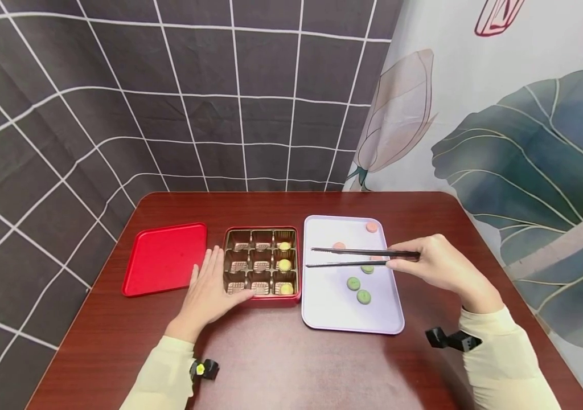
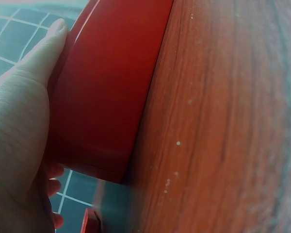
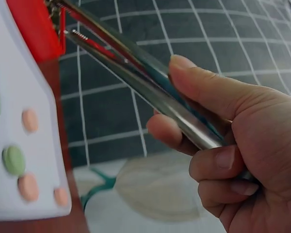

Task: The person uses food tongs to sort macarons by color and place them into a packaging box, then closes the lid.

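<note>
My right hand [image 1: 440, 265] grips black metal tongs [image 3: 157, 90] over the white tray [image 1: 327, 310]. The tongs' arms are spread apart, with nothing between their tips. Beneath and beside them on the tray lie three green macarons [image 1: 353, 283] and three pink macarons [image 1: 372, 227], one partly hidden by the tongs. My left hand [image 1: 208, 290] rests against the left side and front corner of a red box [image 2: 104, 92], fingers extended. The box's gold divided insert [image 1: 262, 263] has nine compartments; yellow macarons [image 1: 284, 265] sit in the three right-hand ones, and the others hold nothing.
A red lid [image 1: 168, 259] lies flat on the wooden table [image 1: 255, 353], left of the box. The tray stands just right of the box. Behind the table hang a dark grid-patterned cloth [image 1: 266, 119] and a flower-printed curtain [image 1: 522, 148].
</note>
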Action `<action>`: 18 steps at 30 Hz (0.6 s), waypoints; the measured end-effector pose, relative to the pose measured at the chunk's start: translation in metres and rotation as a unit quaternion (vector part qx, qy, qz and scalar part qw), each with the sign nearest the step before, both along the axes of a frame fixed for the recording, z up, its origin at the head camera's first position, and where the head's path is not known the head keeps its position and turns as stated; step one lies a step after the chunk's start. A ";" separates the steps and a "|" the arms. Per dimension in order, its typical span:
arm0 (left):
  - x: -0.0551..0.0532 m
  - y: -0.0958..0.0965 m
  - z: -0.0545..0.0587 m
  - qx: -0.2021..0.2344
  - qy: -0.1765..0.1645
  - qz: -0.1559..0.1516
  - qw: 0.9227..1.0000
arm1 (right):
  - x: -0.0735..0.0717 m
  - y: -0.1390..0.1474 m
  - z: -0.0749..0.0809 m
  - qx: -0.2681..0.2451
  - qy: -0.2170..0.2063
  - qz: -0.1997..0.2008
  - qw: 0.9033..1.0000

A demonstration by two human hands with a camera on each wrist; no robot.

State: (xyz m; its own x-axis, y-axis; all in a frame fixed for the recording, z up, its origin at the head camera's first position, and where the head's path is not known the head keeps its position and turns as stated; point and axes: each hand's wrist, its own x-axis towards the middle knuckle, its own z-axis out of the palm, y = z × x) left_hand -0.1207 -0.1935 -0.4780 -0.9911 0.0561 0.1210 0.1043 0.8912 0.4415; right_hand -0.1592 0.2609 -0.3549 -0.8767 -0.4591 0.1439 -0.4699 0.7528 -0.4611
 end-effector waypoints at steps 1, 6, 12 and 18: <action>0.000 0.000 0.000 0.002 -0.002 0.000 1.000 | 0.002 0.004 -0.002 -0.002 -0.003 -0.007 1.000; 0.000 -0.001 0.000 0.007 -0.006 0.000 1.000 | 0.010 0.024 -0.013 -0.013 -0.004 -0.044 0.999; 0.000 0.000 0.001 0.008 -0.007 -0.001 1.000 | 0.019 0.049 -0.024 -0.017 0.041 -0.079 0.996; 0.000 0.000 0.002 0.007 -0.008 -0.002 1.000 | 0.029 0.073 -0.032 -0.010 0.040 -0.122 0.992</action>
